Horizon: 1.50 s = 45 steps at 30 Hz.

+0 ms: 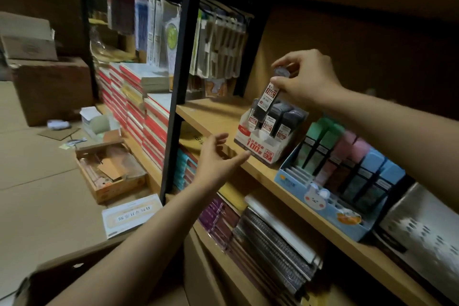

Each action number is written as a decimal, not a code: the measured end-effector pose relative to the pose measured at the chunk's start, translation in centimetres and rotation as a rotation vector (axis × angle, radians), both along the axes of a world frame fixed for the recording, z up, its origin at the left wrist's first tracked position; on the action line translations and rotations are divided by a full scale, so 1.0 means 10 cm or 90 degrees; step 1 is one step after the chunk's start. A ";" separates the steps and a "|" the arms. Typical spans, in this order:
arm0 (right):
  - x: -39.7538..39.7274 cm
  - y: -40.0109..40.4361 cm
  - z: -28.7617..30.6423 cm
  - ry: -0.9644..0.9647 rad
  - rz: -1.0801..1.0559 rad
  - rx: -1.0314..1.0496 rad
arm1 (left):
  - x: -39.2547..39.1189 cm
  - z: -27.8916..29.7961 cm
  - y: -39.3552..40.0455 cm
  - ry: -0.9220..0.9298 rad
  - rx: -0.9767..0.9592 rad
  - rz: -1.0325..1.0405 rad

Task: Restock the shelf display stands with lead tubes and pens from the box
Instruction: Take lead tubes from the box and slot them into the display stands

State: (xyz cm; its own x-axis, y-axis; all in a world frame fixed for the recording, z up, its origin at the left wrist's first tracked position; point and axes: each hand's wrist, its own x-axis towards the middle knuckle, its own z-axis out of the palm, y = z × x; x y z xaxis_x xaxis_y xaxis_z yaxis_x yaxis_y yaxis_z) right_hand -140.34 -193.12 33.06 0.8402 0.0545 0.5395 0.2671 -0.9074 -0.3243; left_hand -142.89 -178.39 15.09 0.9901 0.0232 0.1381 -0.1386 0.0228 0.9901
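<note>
Stockroom shelving, wooden shelf | right hand pinches lead tube by its top, tilted over white display stand | left hand open, fingertips near stand's front corner, contact unclear | I flag risk: tilted tube misses slot, snags neighbours, nudges stand toward shelf edge | blue bunny stand just beside.

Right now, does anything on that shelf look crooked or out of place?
Only the lead tube pinched in the right hand: it leans above the white display stand rather than sitting in a slot. The stand itself sits angled to the shelf edge.
</note>
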 end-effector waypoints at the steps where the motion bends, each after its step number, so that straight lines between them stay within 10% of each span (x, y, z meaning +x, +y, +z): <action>1: 0.08 0.01 -0.04 0.007 -0.006 0.003 | 0.04 0.01 -0.06 -0.002 -0.004 -0.006; 23: 0.33 0.15 -0.50 0.011 -0.033 -0.322 | 0.34 -0.02 -0.35 -0.121 0.141 0.025; 32: -0.87 0.33 -1.19 0.000 0.288 -0.072 | -0.43 -0.67 0.26 -0.248 0.187 0.096; 39: -1.33 0.55 -2.89 0.525 0.180 -0.090 | -1.71 -2.18 0.68 0.206 0.256 0.208; 45: -1.50 0.47 -3.83 0.606 0.123 -0.068 | -2.45 -3.00 0.98 0.413 0.402 0.019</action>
State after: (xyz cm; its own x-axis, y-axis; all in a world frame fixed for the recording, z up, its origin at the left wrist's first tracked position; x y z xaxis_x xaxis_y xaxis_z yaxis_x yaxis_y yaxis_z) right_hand -155.35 -188.43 -5.28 0.8935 0.2463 -0.3756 0.0835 -0.9128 -0.3999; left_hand -167.43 -168.60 -14.87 0.8782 0.1595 -0.4508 0.4591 -0.5453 0.7014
